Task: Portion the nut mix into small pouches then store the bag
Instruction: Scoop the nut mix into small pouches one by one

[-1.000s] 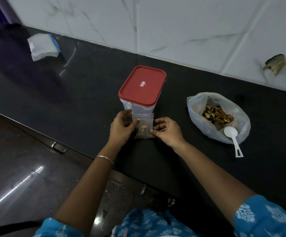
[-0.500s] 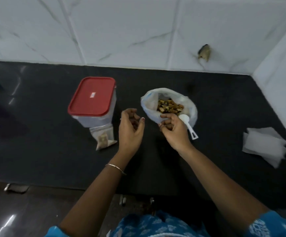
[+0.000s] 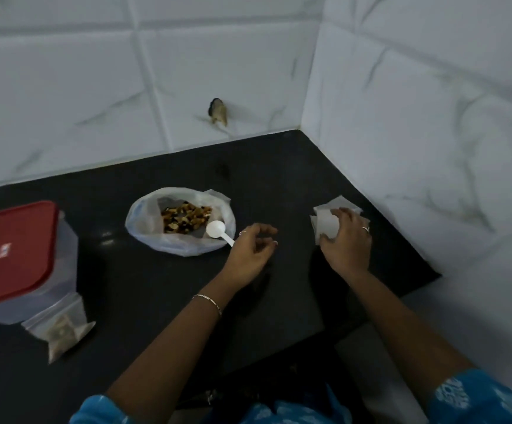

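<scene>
Right hand (image 3: 348, 243) grasps the stacked empty pouches (image 3: 325, 220) (count unclear). Left hand (image 3: 253, 252) is loosely curled and empty. One spoon (image 3: 218, 231) points its handle at those fingers, and one nut bag (image 3: 144, 221) gapes upward beyond them.

The worktop (image 3: 156, 286) is dark polished stone, faintly glossy. The bag (image 3: 144, 218) is thin translucent plastic; the spoon (image 3: 216, 229) white plastic; the lid (image 3: 10, 252) smooth red plastic.

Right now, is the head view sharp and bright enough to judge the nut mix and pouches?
Head view: dim; black counter swallows shadows; wide-angle bend curves the wall tiles; nut mix soft but readable; filled pouch blurred; empty pouches under the right hand washed-out.
</scene>
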Available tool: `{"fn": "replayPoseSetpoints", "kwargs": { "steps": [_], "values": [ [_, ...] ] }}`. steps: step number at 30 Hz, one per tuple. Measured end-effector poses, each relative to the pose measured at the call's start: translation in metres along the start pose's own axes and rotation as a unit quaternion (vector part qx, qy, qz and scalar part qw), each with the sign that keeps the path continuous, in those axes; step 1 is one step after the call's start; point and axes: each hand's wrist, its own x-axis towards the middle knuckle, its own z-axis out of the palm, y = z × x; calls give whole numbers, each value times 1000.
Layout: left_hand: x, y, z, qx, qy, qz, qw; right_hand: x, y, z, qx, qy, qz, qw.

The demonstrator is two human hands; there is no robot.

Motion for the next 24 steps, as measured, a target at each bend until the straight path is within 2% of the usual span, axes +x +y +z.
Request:
{"fn": "replayPoseSetpoints", "kwargs": {
  "steps": [9, 24],
  "values": [
    [18, -8, 29, -21, -30, -54, 998, 0, 27, 4, -115, 3, -72, 991],
    [20, -4, 30, -1, -61, -78, 995, 3, 6, 3, -201, 33, -82, 976]
  ]
}}
